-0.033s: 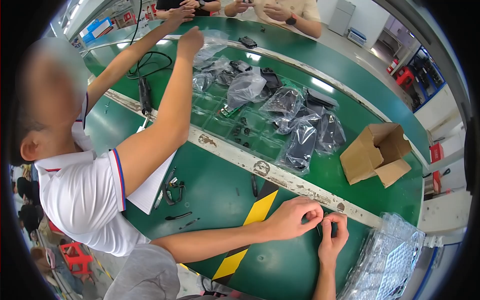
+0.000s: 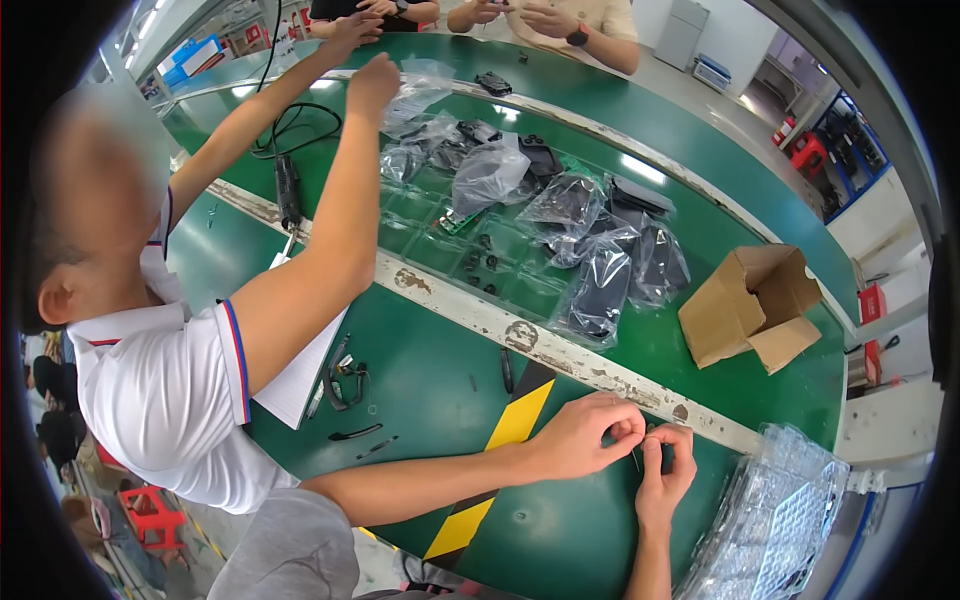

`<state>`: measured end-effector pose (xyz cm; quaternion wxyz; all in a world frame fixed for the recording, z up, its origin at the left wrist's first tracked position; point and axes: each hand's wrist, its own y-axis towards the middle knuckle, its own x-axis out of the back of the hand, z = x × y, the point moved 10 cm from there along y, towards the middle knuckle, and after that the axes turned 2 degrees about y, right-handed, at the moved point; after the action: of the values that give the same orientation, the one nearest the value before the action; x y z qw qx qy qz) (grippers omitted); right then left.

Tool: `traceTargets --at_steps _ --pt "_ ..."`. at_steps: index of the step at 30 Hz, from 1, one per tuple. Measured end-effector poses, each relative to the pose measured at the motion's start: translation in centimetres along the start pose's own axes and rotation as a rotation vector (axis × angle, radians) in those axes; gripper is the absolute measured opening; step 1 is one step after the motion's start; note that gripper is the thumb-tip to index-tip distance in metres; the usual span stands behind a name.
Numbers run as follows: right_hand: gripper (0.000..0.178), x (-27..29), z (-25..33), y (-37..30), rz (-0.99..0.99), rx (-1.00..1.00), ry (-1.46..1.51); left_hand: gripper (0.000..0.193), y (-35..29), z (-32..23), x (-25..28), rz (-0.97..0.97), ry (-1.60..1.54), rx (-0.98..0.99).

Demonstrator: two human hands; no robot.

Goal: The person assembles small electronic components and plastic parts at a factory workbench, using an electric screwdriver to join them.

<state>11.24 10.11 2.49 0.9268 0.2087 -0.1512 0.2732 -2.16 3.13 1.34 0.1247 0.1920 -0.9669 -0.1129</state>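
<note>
My left hand (image 2: 588,437) is over the green table with its thumb and fingertips pinched together. Close beside it, my right hand (image 2: 667,472) is pinched too, thumb against forefinger. A thin sliver of something shows at the fingertips between the two hands, too small for me to name. Beyond my left forearm lie a black pen-like stick (image 2: 507,371), a small black curved part (image 2: 356,432) and a thin dark piece (image 2: 378,447). Yellow and black tape (image 2: 520,415) runs across the table under that forearm.
A co-worker in a white shirt (image 2: 150,400) reaches across at left, beside a black-handled electric tool (image 2: 287,190). Bagged black parts (image 2: 597,295) fill the middle behind a worn white rail (image 2: 480,320). An opened cardboard box (image 2: 725,310) and stacked clear trays (image 2: 770,520) stand at right.
</note>
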Motion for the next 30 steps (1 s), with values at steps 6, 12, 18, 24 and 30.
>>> traceTargets --at_steps 6,12,18,24,30 --pt "0.005 0.01 0.19 0.13 0.001 -0.017 -0.001 0.010 0.13 -0.15 0.05 -0.003 0.005 -0.023" --pt "0.005 -0.08 0.20 0.20 0.003 -0.011 -0.010 0.010 0.17 -0.01 0.16 -0.001 -0.002 -0.012" --pt "0.006 0.06 0.19 0.12 0.000 -0.006 -0.016 0.010 0.13 0.01 -0.02 0.009 -0.001 -0.010" --pt "0.006 -0.12 0.24 0.11 0.006 -0.019 -0.007 0.009 0.03 0.01 0.18 0.009 0.003 -0.001" --pt "0.007 -0.04 0.05 -0.08 0.011 -0.013 -0.003 0.008 0.02 0.33 -0.22 0.024 -0.021 -0.003"
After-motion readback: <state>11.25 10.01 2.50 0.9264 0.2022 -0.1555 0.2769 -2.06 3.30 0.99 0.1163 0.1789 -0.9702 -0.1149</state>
